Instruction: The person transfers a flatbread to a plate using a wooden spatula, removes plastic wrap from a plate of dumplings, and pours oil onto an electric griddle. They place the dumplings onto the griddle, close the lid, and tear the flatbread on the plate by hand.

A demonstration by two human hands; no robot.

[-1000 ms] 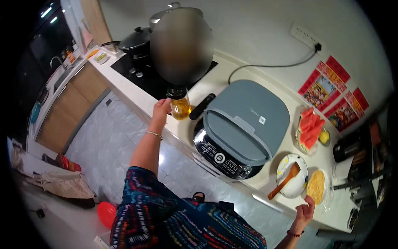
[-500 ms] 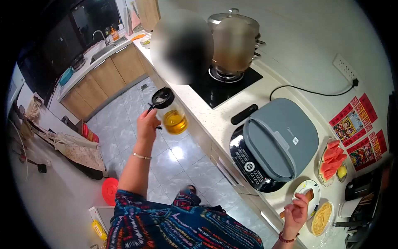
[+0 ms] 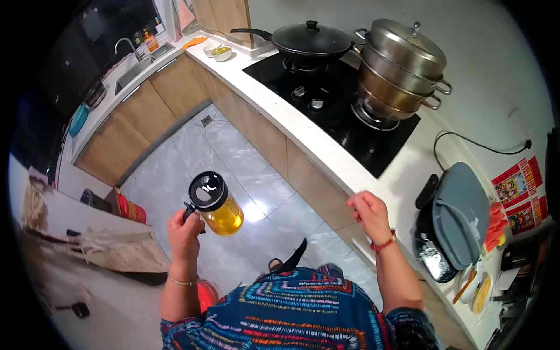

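My left hand (image 3: 185, 233) is wrapped round the handle of a clear oil jug (image 3: 224, 217) with a black lid and golden oil inside. It holds the jug over the tiled floor, away from the counter. My right hand (image 3: 370, 211), a red bead bracelet at the wrist, hovers near the counter's front edge. Its fingers are curled in and I see nothing in them. On the black hob (image 3: 326, 96) sit a lidded black wok (image 3: 312, 44) and a stacked steel steamer pot (image 3: 402, 67).
Two small bowls (image 3: 221, 53) stand left of the wok. At the right are a grey-lidded appliance (image 3: 461, 216), watermelon slices (image 3: 496, 224) and a plate of flat food (image 3: 482, 294). A sink (image 3: 133, 74) lies at the back left, a red tub (image 3: 207, 294) on the floor.
My view has swung left, bringing the wok and whole hob into sight. My right hand has left the plates and come forward, its fingers more curled. The jug stays in my left hand.
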